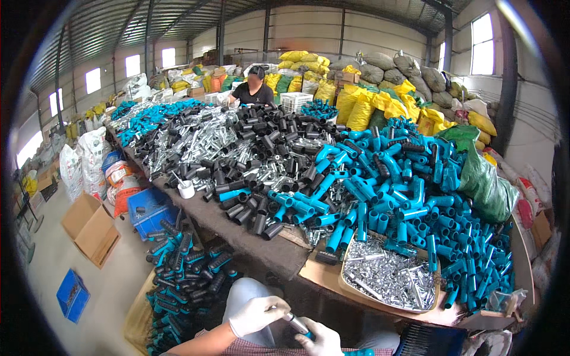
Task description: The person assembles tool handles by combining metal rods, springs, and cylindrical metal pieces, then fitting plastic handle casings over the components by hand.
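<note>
The silver metallic, teal-ended tubular piece (296,324) slants down rightward from my white-gloved left hand (255,315), fingers closed on its tip, to my white-gloved right hand (322,340), fingers gripping its lower end.

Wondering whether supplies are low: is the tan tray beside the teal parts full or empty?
Well filled, not empty: the tray has small silver metal parts spread thickly from side to side.

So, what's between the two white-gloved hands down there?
In the head view, a short, shiny silver rod-shaped piece spans the gap between the white-gloved left hand and the white-gloved right hand; the gloves hide part of it.
</note>
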Motion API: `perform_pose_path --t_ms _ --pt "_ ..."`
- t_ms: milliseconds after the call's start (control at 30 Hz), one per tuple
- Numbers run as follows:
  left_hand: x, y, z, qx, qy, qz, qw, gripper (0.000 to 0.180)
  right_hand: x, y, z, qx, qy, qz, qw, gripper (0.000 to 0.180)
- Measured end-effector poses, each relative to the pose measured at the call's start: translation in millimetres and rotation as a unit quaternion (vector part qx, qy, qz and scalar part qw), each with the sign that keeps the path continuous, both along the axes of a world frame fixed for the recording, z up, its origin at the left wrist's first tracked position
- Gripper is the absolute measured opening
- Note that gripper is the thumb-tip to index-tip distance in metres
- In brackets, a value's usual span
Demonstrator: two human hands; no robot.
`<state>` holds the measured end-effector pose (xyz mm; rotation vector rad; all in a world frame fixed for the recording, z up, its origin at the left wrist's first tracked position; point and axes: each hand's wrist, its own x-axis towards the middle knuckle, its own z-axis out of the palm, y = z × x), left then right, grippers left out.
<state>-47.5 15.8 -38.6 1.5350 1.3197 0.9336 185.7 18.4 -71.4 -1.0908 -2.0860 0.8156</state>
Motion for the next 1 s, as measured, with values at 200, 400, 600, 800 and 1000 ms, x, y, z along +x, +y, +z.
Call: perform_pose_path --t_ms 200,400,600,800,1000 --pt "-9 -4 -10 -0.020 0.101 -0.016 0.995 0.024 -6 -8 16 0.063 -0.138 -0.015 0.988 0.042" --pt "-1 -15 19 0.043 0.114 -0.142 0.982 0.023 14 -7 24 -0.135 -0.030 0.085 0.987 0.037" --pt "-10 -17 16 0.239 0.126 -0.275 0.923 0.028 33 8 2 -0.486 0.086 0.245 0.834 0.043" --pt "-9 -23 11 -0.015 0.085 -0.095 0.992 0.026 7 -9 41 -0.124 -0.082 0.091 0.985 0.039" --pt "3 -24 15 0.176 0.116 -0.173 0.962 0.021 20 -4 27 -0.187 -0.057 0.119 0.974 0.040"
